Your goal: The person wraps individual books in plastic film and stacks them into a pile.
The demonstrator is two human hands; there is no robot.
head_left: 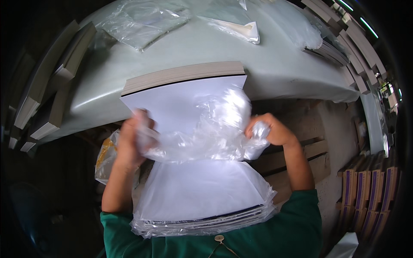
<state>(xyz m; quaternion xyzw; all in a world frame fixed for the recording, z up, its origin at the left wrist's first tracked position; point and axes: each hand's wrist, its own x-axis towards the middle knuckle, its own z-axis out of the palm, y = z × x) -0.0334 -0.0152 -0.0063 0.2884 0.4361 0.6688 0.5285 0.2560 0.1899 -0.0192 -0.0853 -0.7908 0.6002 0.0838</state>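
Observation:
In front of me a thick stack of boards or sheets shows a white top and a layered beige edge on its far side, with a thin black line under the top. Clear plastic film lies crumpled across its near part. My right hand is closed on a bunched piece of that film at the right. At the left, my left hand, blurred by motion, is closed around the film's other side. Nearer me, a second white-topped stack is wrapped in clear plastic and sits close against my green shirt.
The pale covered table carries loose plastic sheets and a white-edged packet. Piles of thick boards stand left, more at far right. Below right are a wooden pallet and purple-striped brown stacks. A plastic bag hangs left.

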